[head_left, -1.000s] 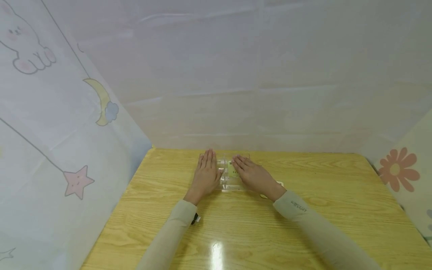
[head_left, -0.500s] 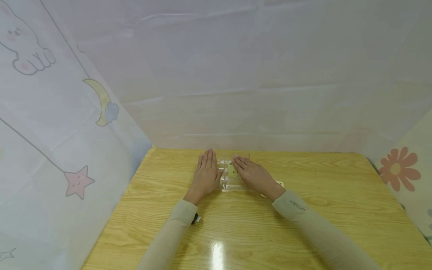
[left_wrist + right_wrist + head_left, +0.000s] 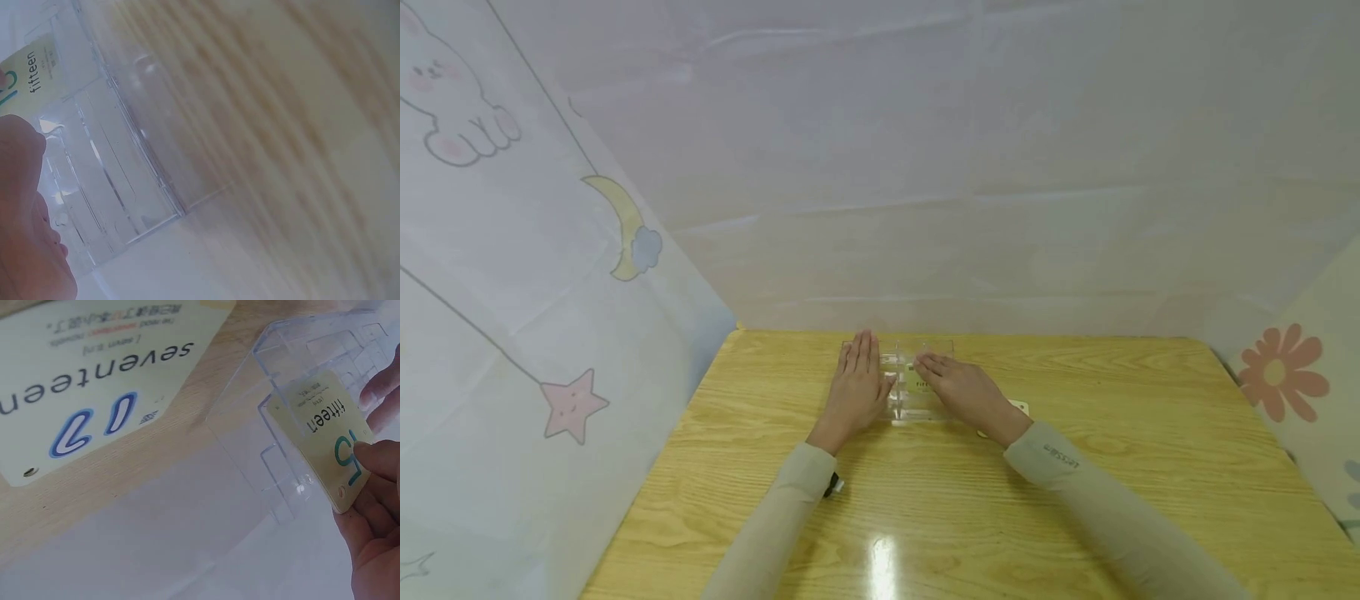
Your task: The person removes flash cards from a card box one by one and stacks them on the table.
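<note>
Card (image 3: pixel 327 445) shows "fifteen"; right grip (image 3: pixel 964 393) pinches it.

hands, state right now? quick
Left hand: open, fingers straight at the clear rack, no grip.
Right hand: closed, pinching the "fifteen" card, thumb on its face.

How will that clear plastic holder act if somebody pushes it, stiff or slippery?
The clear plastic holder is probably stiff, given its straight edges. Its glossy highlights hint it could feel slippery. It looks thin-walled, suggesting it's light, so it may slide easily.
</note>
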Tool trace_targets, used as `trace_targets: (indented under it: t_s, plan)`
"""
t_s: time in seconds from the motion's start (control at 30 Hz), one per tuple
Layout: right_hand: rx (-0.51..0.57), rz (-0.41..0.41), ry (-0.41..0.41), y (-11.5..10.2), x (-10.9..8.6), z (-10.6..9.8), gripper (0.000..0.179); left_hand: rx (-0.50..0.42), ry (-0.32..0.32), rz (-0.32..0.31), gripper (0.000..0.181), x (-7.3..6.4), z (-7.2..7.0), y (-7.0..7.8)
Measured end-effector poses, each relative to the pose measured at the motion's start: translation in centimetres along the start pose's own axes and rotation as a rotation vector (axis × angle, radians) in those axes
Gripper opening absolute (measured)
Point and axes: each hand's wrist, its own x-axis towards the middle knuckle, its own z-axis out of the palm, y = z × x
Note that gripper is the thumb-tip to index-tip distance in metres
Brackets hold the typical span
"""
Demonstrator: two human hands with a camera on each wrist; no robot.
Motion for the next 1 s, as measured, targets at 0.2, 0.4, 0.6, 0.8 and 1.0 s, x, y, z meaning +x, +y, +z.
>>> trace_targets:
  t_s: [0.2,0.4,0.6,0.8,1.0]
  plan:
    - [0.009,-0.003,0.011,0.0,0.1,-0.2,0.047,0.006,-0.001,0.000,0.077,0.1,0.0,0.0]
    - [0.030,-0.006,0.034,-0.2,0.1,-0.4,0.044,0.017,0.000,0.002,0.077,0.1,0.0,0.0]
    - [0.062,-0.007,0.061,-0.4,0.2,-0.5,0.039,0.013,0.003,0.004,0.077,0.0,0.1,0.1]
    - [0.152,0.041,0.013,-0.8,0.4,-1.4,0.034,0.007,-0.010,0.004,0.076,-0.1,0.1,0.1]
    - [0.253,0.114,-0.092,-0.9,1.2,-2.7,0.029,0.024,0.004,0.010,0.075,-0.2,-0.1,0.1]
